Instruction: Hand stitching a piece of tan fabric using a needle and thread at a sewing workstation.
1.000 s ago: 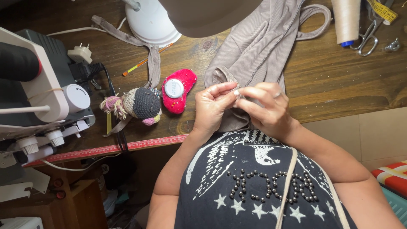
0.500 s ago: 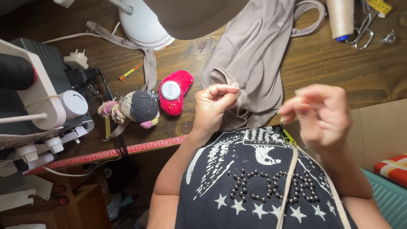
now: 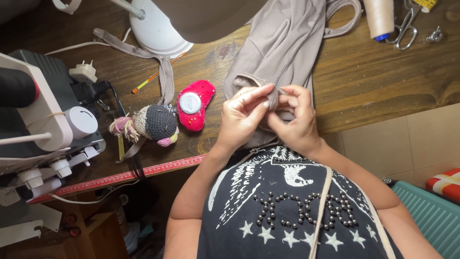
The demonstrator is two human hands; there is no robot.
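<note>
I held both hands together at the near edge of the bench. Left hand pinched a fold of the beige cloth; right hand closed on the same fold just beside it, fingertips touching, likely to keep the hem taut. A needle was too small to confirm. Cloth lay draped from bench to my lap. Pincushion and doll sat left, well apart. Thread cone and scissors lay far right. Nothing blocked the hands.
</note>
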